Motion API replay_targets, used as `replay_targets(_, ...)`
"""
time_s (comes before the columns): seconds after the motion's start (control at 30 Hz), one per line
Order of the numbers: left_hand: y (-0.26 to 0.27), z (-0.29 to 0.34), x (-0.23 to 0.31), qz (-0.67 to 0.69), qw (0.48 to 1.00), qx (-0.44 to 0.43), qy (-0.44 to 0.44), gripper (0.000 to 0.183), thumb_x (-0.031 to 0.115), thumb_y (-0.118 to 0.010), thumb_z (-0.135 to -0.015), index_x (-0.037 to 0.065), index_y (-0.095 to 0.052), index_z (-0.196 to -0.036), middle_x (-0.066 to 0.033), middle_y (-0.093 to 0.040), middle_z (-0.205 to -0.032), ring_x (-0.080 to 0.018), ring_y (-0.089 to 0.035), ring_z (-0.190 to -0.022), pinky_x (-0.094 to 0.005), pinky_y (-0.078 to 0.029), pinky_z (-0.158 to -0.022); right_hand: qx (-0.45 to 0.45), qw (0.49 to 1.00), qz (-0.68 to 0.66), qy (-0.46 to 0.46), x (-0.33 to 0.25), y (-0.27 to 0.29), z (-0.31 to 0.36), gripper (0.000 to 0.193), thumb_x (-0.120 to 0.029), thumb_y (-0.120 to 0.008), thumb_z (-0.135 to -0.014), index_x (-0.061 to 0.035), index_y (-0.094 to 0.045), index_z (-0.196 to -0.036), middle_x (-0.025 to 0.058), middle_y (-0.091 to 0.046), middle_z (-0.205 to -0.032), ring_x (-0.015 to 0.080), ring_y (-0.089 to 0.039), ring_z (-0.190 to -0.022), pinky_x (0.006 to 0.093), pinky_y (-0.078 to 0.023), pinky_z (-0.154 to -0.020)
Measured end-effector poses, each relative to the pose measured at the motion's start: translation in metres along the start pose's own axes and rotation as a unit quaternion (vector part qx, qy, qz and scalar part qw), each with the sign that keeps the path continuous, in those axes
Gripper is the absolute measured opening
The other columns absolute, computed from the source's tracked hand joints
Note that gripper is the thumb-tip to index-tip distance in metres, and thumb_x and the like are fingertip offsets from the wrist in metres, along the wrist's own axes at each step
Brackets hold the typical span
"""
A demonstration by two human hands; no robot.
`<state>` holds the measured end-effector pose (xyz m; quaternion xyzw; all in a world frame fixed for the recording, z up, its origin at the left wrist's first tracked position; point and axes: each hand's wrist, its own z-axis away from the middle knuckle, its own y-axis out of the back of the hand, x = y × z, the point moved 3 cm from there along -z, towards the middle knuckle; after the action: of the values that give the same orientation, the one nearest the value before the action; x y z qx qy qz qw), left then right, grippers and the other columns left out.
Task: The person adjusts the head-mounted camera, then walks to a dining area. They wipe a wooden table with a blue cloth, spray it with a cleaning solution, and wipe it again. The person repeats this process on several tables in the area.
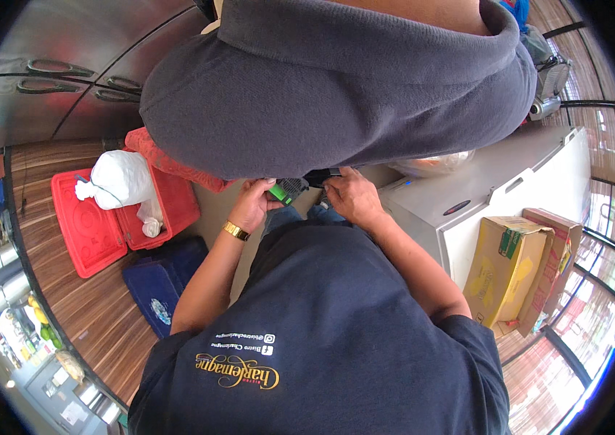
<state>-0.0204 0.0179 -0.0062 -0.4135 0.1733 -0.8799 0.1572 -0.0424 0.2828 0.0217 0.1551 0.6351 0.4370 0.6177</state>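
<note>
My left hand (pixel 251 206), a gold watch (pixel 236 231) on its wrist, is closed on a small green and black object (pixel 279 193); its exact kind does not show. Across from it, my right hand (pixel 353 196) has its fingers bent at a dark item (pixel 320 176) that the grey garment partly covers. Just above both hands is the dark grey top (pixel 336 94) of another person, close in front of me. Below the hands a bit of blue jeans (pixel 283 217) shows.
To the left lie an open red cooler (pixel 88 243), a white filled bag (pixel 120 180) and a blue box (pixel 157 290). A white chest freezer (pixel 460 217) stands right, beside cardboard boxes (pixel 508 272). Steel doors (pixel 25 109) with handles are at far left.
</note>
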Motion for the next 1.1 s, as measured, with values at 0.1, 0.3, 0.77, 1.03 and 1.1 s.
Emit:
replay_targets(0.1, 0.008, 0.001, 0.007, -0.044, 0.999, -0.016, 0.003, 0.034, 0.023, -0.058, -0.102, 0.003, -0.061, -0.129, -0.0111, -0.071, -0.12, -0.0265, -0.072, -0.104, -0.0472, -0.064, -0.087, 0.058, 0.998, -0.002, 0.032, 0.0, 0.001, 0.005, 0.029, -0.017, -0.066, -0.095, -0.0059, -0.071, -0.121, 0.0204, -0.065, -0.114, 0.0393, -0.065, -0.109, 0.0492, -0.055, -0.092)
replay_targets(0.3, 0.007, -0.006, 0.004, 0.013, 1.0, -0.026, 0.008, 0.028, 0.025, -0.062, -0.101, 0.005, -0.062, -0.121, -0.0097, -0.071, -0.113, -0.0245, -0.074, -0.097, -0.0454, -0.065, -0.081, 0.104, 0.994, -0.016, 0.017, 0.006, 0.002, 0.006, 0.039, -0.01, -0.061, -0.097, -0.003, -0.061, -0.135, 0.0223, -0.066, -0.122, 0.0422, -0.062, -0.116, 0.051, -0.052, -0.097)
replay_targets(0.77, -0.042, -0.037, -0.005, -0.043, 0.999, -0.024, 0.011, 0.02, 0.019, -0.068, -0.099, 0.003, -0.062, -0.109, -0.011, -0.071, -0.107, -0.0228, -0.073, -0.098, -0.0417, -0.067, -0.081, 0.04, 0.987, -0.085, -0.127, 0.026, -0.008, -0.021, 0.035, -0.016, -0.061, -0.098, -0.0001, -0.058, -0.129, 0.0308, -0.065, -0.121, 0.0511, -0.061, -0.116, 0.0558, -0.049, -0.098)
replay_targets(1.03, -0.072, -0.031, -0.009, -0.126, 0.991, 0.034, -0.012, 0.034, 0.024, -0.065, -0.103, 0.003, -0.057, -0.129, -0.0099, -0.064, -0.122, -0.0215, -0.068, -0.111, -0.0392, -0.067, -0.081, 0.03, 0.995, -0.098, -0.012, -0.001, -0.002, -0.022, 0.073, -0.035, -0.081, -0.082, 0.0036, -0.052, -0.137, 0.0301, -0.065, -0.123, 0.0484, -0.06, -0.12, 0.0524, -0.048, -0.103)
replay_targets(1.1, -0.068, -0.037, -0.009, -0.361, 0.931, 0.021, -0.047, 0.053, 0.042, -0.064, -0.101, -0.002, -0.057, -0.132, -0.0188, -0.064, -0.128, -0.0348, -0.066, -0.115, -0.0433, -0.058, -0.094, 0.021, 0.998, -0.054, 0.007, -0.012, -0.002, -0.028, 0.075, -0.039, -0.083, -0.078, 0.0047, -0.055, -0.133, 0.0294, -0.066, -0.119, 0.0473, -0.062, -0.116, 0.0526, -0.05, -0.101)
